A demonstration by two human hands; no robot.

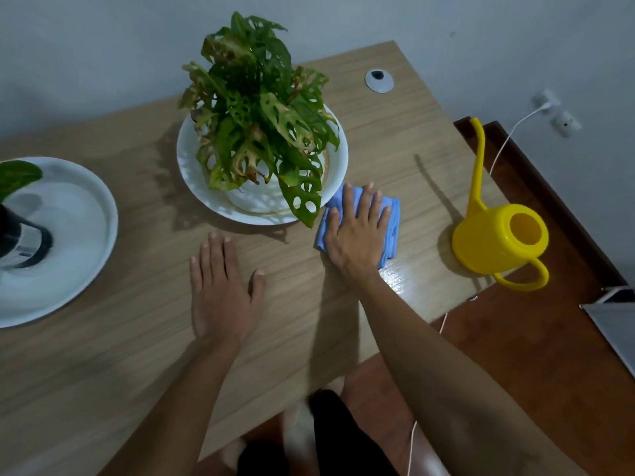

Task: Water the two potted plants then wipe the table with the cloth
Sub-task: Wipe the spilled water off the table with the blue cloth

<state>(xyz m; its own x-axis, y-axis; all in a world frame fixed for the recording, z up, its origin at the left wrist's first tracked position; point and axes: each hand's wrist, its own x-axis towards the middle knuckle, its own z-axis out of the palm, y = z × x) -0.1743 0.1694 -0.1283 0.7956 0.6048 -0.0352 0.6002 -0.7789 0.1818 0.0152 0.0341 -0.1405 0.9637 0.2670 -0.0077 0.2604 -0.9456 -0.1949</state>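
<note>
Here we press our right hand flat on the blue cloth, fingers spread wide, not pinching it. The cloth lies on the wooden table, just beside the white dish under the big leafy plant. Our left hand rests flat and open on the bare table, holding nothing. The yellow watering can stands at the right edge of the table. The other plant sits in its own white dish at the far left.
</note>
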